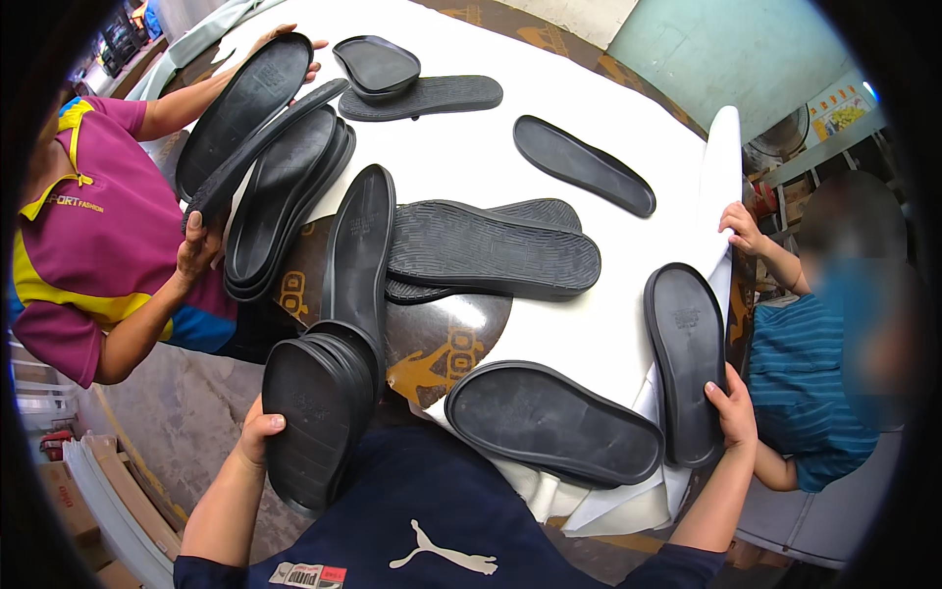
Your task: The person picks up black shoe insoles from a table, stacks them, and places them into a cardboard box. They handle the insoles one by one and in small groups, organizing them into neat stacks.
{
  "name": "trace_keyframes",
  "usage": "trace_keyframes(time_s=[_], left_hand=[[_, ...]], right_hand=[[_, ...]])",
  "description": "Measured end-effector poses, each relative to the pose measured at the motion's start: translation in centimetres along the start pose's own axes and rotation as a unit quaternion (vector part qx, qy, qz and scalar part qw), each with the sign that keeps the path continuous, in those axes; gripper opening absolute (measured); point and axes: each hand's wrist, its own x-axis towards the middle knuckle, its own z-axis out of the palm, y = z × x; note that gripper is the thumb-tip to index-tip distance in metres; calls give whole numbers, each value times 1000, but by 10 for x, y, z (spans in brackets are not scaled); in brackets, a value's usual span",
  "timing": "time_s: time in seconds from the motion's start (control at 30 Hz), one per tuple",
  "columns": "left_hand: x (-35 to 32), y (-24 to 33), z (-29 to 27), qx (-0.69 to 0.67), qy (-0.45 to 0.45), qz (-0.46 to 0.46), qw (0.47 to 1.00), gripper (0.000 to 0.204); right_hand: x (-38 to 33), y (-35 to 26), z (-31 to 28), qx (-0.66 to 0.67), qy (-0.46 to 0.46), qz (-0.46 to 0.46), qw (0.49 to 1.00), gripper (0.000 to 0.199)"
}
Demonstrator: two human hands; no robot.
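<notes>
My left hand (pixel 258 435) grips the side of a stack of black rubber shoe soles (pixel 309 417) at the near left, thumb on the top one. A longer sole (pixel 359 245) leans behind that stack. At the near right, my right hand (pixel 731 417) is closed on the edge of a single shoe sole (pixel 685 344), its hollow side up. Between my hands a hollow-side-up sole (pixel 554 422) lies at the table's near edge. Beyond it, a sole with its ribbed tread up (pixel 491 245) rests across another one.
Across the table, a white sheet (pixel 451 147) bears a lone sole (pixel 584 165) and a small pile (pixel 377 67). At left a co-worker's hands (pixel 201 245) hold soles beside another stack (pixel 285 211). On the right, another person's hand (pixel 743 229) touches the sheet's raised edge.
</notes>
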Motion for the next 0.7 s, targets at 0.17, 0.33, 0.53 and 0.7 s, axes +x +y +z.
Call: trace_keyframes(time_s=[0.17, 0.33, 0.53, 0.7], left_hand=[[-8, -4, 1, 8, 23, 13, 1000, 85], [-20, -7, -12, -21, 62, 28, 997, 82], [-2, 18, 0, -112, 4, 106, 988, 85], [35, 61, 39, -105, -73, 171, 977, 63]], right_hand=[[15, -11, 14, -26, -14, 0, 1000, 54], [20, -39, 24, -22, -26, -26, 999, 46], [-11, -73, 23, 53, 3, -131, 990, 46], [-50, -99, 40, 48, 51, -214, 974, 56]])
